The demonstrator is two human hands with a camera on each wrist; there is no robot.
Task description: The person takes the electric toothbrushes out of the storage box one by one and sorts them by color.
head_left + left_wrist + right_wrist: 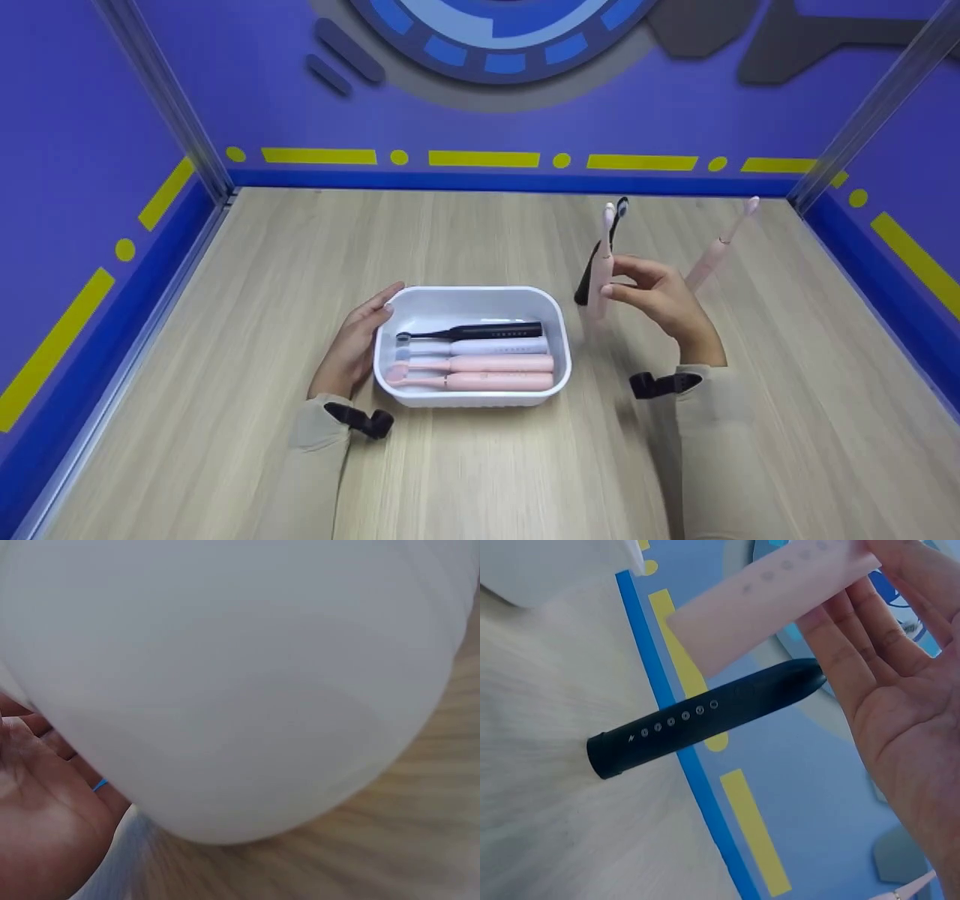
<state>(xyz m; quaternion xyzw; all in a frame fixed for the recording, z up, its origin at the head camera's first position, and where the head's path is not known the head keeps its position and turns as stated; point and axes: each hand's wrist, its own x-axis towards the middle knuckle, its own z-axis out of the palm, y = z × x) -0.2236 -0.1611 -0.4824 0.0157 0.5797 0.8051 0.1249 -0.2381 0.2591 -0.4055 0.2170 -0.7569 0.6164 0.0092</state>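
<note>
My right hand (660,296) pinches a pink electric toothbrush (601,277) by its handle, brush head up; in the right wrist view its lower end hangs above the table. Just behind it a black electric toothbrush (705,716) stands on end on the table. My left hand (356,341) holds the left end of a white plastic bin (472,400), thumb at the rim. Inside the bin lie a black toothbrush (499,331), a white toothbrush (499,346) and two pink toothbrushes (502,381), side by side with heads to the left. The bin's wall fills most of the left wrist view.
Another pink toothbrush (709,262) stands on the table to the right, behind my right hand and partly hidden by it. Blue printed walls (487,131) enclose the wooden tabletop (300,232) at the back and both sides.
</note>
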